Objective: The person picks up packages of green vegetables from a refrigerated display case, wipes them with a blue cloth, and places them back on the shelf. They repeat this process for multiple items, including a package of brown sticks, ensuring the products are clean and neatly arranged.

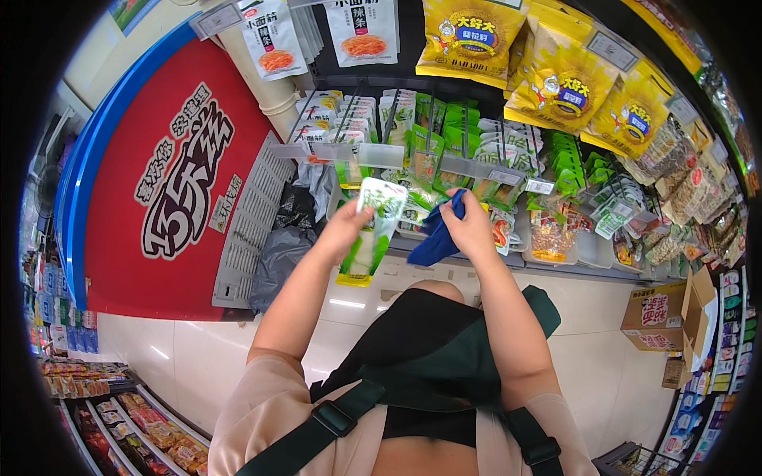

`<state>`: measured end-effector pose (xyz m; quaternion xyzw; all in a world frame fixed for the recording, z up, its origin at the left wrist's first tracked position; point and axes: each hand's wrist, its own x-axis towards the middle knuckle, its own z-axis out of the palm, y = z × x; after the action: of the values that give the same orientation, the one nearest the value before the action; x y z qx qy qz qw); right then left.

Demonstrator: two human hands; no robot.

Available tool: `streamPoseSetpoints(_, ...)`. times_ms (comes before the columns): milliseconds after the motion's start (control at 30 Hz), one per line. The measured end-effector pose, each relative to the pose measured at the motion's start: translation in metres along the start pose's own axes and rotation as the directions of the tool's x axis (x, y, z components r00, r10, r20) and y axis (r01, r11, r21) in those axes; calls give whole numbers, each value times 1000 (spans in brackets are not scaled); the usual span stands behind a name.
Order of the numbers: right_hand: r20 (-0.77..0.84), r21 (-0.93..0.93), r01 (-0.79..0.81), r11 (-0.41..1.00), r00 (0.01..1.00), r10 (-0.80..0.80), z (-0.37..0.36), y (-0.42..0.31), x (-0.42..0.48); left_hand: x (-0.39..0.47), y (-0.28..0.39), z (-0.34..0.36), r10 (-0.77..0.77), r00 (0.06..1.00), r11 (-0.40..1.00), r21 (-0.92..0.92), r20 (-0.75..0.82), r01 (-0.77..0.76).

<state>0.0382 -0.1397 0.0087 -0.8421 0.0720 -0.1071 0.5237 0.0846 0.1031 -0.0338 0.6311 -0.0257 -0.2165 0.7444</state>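
Between thumb and fingers, my left hand [346,229] grips a white and green snack packet [373,232] with a yellow bottom edge. It hangs upright in front of the shelf. To its right, my right hand [467,223] clasps a crumpled dark blue cloth [436,241], whose lower end dangles free. Beyond both hands, rows of green snack packets [458,128] and white snack packets [399,116] hang on metal hooks. Clear price-tag holders [381,156] front the hooks. Part of the lower shelf is hidden behind my hands.
A red freezer cabinet [172,178] with blue trim stands at left, grey plastic bags [280,262] beside it. Yellow sunflower seed bags [470,38] hang above. Plastic bins [553,238] line the lower shelf. An open cardboard box [661,315] sits on the tiled floor [589,351] at right.
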Motion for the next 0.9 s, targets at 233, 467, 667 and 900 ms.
streamPoseSetpoints(233,461,-124,-275,953,835,301,3,18,15,90,-5,-16,106,989,980,-160,-102,-122)
streamPoseSetpoints(467,393,-398,-119,910,874,286,-12,3,13,137,-18,-18,158,947,985,-19,-281,-170)
streamPoseSetpoints(667,409,-435,-28,900,884,225,-15,1,10,138,-15,-16,188,932,976,-48,-309,-213)
streamPoseSetpoints(900,374,-425,-17,905,907,193,-15,-3,6,135,-6,-8,251,911,967,36,-327,-253)
